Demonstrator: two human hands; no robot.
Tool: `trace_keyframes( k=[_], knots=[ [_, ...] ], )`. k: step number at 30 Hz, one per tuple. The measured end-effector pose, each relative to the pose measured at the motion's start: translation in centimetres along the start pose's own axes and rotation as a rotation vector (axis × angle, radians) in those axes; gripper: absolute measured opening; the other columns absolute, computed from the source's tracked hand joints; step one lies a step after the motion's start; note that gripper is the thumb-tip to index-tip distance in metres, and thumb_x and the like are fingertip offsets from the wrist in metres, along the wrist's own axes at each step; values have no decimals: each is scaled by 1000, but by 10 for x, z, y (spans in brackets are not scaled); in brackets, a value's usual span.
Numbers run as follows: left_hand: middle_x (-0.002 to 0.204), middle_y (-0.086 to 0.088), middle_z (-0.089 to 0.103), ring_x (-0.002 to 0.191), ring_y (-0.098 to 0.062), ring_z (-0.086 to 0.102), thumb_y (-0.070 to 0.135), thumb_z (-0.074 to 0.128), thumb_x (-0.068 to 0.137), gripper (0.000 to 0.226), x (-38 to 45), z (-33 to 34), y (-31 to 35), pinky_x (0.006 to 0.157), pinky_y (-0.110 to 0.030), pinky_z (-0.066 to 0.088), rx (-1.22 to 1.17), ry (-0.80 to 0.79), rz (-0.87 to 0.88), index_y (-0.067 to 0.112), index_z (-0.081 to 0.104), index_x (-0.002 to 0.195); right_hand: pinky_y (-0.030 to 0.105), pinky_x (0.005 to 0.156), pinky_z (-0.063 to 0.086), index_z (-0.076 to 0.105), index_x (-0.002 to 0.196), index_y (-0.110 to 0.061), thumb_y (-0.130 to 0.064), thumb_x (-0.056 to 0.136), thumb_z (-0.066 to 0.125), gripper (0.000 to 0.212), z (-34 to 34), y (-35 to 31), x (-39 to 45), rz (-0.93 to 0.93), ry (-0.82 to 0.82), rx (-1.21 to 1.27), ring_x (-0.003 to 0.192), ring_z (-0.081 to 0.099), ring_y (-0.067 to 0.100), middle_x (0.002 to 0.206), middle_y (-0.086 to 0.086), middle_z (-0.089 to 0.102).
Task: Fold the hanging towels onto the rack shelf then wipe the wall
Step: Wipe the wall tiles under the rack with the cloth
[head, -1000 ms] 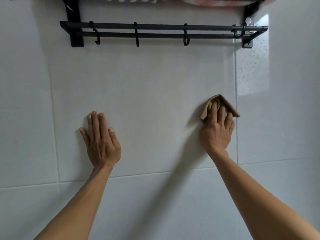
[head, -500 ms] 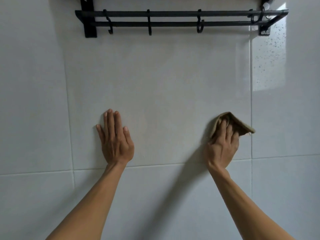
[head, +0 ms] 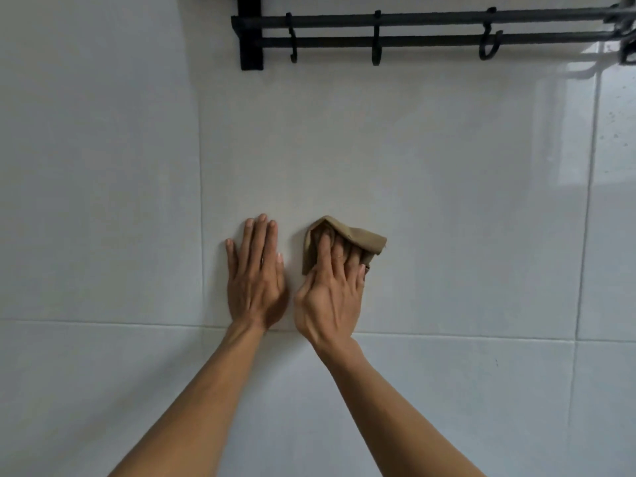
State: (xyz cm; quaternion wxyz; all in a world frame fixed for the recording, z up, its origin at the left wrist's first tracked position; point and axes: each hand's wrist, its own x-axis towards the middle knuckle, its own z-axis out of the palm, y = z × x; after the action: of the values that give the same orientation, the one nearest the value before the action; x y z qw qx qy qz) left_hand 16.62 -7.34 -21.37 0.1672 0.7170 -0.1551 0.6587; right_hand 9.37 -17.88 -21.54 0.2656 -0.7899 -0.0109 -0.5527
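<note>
My left hand lies flat on the white tiled wall, fingers straight and pointing up. Just to its right, my right hand presses a small tan cloth against the wall with straight fingers. The cloth bunches over my fingertips and sticks out to the right. The two hands are almost side by side, a narrow gap apart. The black towel rack runs along the top of the view, its bars bare. No towels or shelf top are in view.
Three black hooks hang from the rack's lower bar. A horizontal grout line crosses the wall at wrist height. A bright reflection with dark specks marks the tile at the far right.
My right hand has slid the cloth leftward and down along the wall, ending close beside my left hand. The view has shifted left, so the rack sits further right.
</note>
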Motion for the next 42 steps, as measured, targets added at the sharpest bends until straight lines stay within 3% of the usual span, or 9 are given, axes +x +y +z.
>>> trace_keyframes(
  k=[6,9,12,17,23,27,29,33,42],
  knots=[
    [161,-9,33,151,-26,26,15,33,103,52,-2,-10,-31,121,-56,20,28,9,-7,6,35,153,34,124,-8,15,162,-23,-20,86,23,77,2,-21,-1,5,-197,28,156,0,30,170,-1,12],
    [160,-12,35,150,-29,30,17,38,100,53,0,-13,-34,119,-58,24,59,16,35,5,38,152,26,122,-11,23,160,-19,-19,82,18,79,5,-33,0,-128,-259,100,155,12,28,167,1,25],
    [153,-15,45,144,-31,39,25,32,107,47,4,-17,-30,116,-57,31,58,54,26,2,48,145,32,122,11,42,152,-10,-8,74,25,80,8,-51,-2,-163,-274,256,144,24,18,157,7,44],
    [147,-10,53,136,-22,45,25,42,100,46,17,-32,-26,109,-45,37,-82,26,-99,7,54,140,4,108,20,51,148,-16,-1,86,35,66,0,-60,4,-11,-357,556,133,34,15,149,-9,46],
    [139,-8,57,125,-26,51,26,32,101,48,42,-54,-20,105,-43,40,-311,-48,-282,11,58,138,34,110,47,68,130,-20,1,95,34,53,-19,-79,34,556,-544,1113,126,60,12,135,0,66],
    [135,-7,56,126,-11,46,31,34,100,50,59,-68,-11,111,-31,38,-552,-133,-417,7,58,138,34,79,59,71,123,-17,-10,99,37,43,-25,-91,49,935,-628,1332,111,70,27,121,13,73],
    [131,1,55,124,-6,49,28,36,101,47,68,-78,-4,111,-30,39,-615,-186,-497,9,58,138,38,78,59,68,127,-15,-16,98,35,45,-30,-99,55,1022,-669,1372,112,68,34,123,19,71],
    [138,-1,57,131,-13,51,33,37,99,50,76,-95,-3,114,-37,39,-651,-287,-581,15,56,141,52,107,48,74,118,-13,-21,100,35,44,-40,-106,60,1081,-769,1437,116,67,34,122,19,71],
    [127,5,62,115,-2,58,40,48,95,46,110,-111,43,99,-20,45,-715,-248,-643,17,64,132,50,84,60,66,122,-13,3,98,41,38,-96,-91,85,898,-622,1285,99,75,30,108,14,77]
  ],
)
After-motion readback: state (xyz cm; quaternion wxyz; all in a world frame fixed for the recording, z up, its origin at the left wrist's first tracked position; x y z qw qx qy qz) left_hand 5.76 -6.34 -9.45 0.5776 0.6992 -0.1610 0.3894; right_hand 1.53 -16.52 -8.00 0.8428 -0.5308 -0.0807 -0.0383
